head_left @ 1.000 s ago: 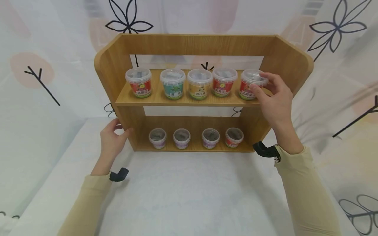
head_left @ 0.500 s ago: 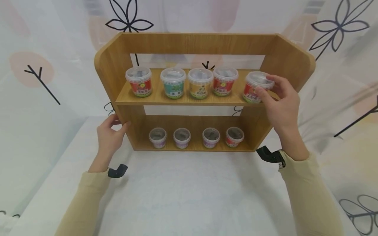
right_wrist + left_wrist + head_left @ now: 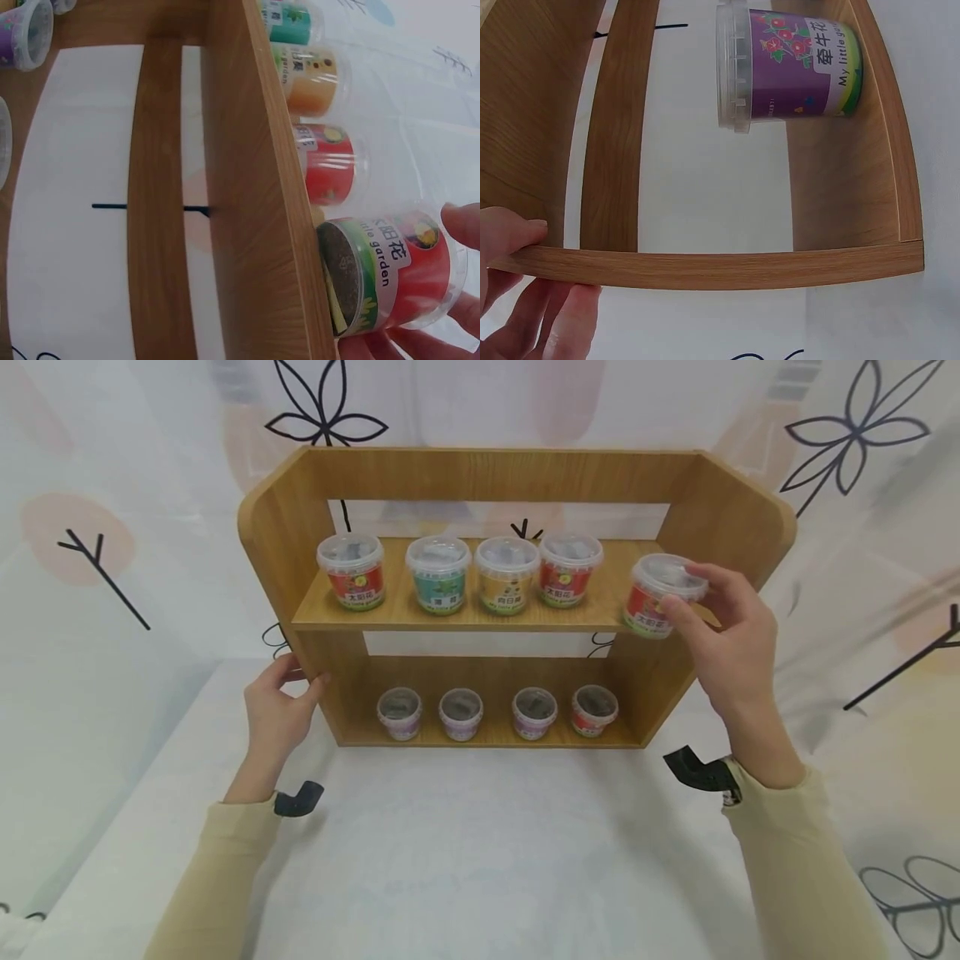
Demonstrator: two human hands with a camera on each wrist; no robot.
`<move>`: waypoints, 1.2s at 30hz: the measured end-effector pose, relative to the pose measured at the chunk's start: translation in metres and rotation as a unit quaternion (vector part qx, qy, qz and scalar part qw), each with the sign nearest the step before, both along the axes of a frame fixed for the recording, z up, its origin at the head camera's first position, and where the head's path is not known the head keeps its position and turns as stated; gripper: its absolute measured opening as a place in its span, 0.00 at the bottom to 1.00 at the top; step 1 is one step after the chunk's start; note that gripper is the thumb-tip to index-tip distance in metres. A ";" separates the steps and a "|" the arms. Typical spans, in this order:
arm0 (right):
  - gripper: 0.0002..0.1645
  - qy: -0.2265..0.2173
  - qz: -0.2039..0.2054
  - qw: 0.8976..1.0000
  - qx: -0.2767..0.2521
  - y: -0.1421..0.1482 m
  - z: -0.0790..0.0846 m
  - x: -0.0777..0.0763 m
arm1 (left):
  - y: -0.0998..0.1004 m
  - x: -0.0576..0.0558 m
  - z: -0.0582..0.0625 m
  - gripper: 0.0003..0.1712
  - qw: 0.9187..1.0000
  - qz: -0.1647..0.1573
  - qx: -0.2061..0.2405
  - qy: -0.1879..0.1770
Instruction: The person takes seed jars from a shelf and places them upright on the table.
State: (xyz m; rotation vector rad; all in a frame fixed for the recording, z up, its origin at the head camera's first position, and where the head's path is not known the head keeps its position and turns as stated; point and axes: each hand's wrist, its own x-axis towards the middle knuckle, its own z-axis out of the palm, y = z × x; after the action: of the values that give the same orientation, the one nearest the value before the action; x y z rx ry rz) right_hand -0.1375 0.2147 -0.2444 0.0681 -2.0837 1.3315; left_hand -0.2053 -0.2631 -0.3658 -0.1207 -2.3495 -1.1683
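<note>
My right hand holds a clear-lidded plastic cup with a red label between thumb and fingers at the right end of the upper shelf. In the right wrist view this red cup leans over the shelf's front edge, its dark contents showing through the base. My left hand grips the left side panel of the wooden rack, low down. The left wrist view shows the thumb on the panel's inner side and the fingers on its outer side.
Several lidded cups stand along the upper shelf, including a teal one, a yellow one and another red one. Smaller cups line the bottom board, among them a purple one and a red one. A white tabletop extends in front.
My right hand has drawn the red cup rightward and toward me, from among the row to the upper shelf's front edge. My left hand has shifted slightly left, still on the panel.
</note>
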 end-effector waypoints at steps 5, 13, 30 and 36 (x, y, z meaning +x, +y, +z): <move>0.25 -0.008 0.008 1.000 0.003 0.003 0.001 0.005 | 0.001 0.000 0.000 0.23 1.000 -0.001 0.000 0.005; 0.33 -0.040 0.008 0.999 0.018 0.008 0.001 0.016 | 0.001 0.000 -0.001 0.23 1.000 -0.001 0.003 0.004; 0.35 -0.047 0.045 0.997 0.048 0.004 -0.010 0.034 | 0.001 -0.001 0.000 0.24 1.000 0.004 -0.002 0.003; 0.36 -0.051 0.082 0.994 0.058 -0.002 -0.026 0.033 | 0.001 -0.001 -0.001 0.24 1.000 0.001 0.000 0.005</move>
State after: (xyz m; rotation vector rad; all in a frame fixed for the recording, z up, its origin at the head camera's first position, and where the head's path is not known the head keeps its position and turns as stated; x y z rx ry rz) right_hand -0.1041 0.2124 -0.2702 0.2294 -2.2814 1.3325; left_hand -0.2062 -0.2621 -0.3666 -0.1254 -2.3401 -1.1634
